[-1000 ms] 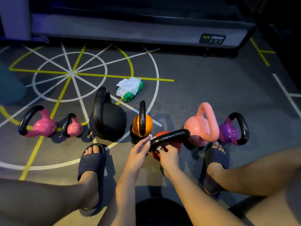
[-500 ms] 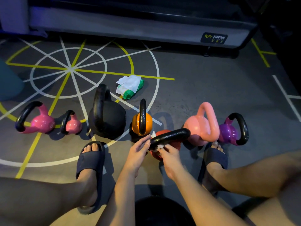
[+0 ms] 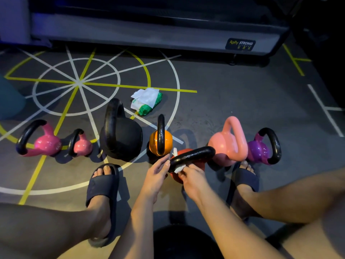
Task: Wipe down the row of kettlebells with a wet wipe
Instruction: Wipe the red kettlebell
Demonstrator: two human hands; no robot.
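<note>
Fingers of the right hand (image 3: 194, 177) pinch a white wet wipe (image 3: 179, 168) against the black handle of the red kettlebell (image 3: 184, 152), mid-row between the orange kettlebell (image 3: 169, 143) and the salmon kettlebell (image 3: 222, 144). The left hand (image 3: 156, 171), fingers fairly straight, seems only to touch the handle's end.

A single wide-angle view, worn on the person's head, faces forward and steeply down from low above the knees; both forearms run up from the bottom edge to the left hand (image 3: 157, 170) and right hand (image 3: 190, 176) near the centre, close to the lens. The row of kettlebells (image 3: 121, 141) crosses mid-frame on the floor (image 3: 233, 101) just beyond; a machine base (image 3: 168, 32) lies farthest, along the top edge.
</note>
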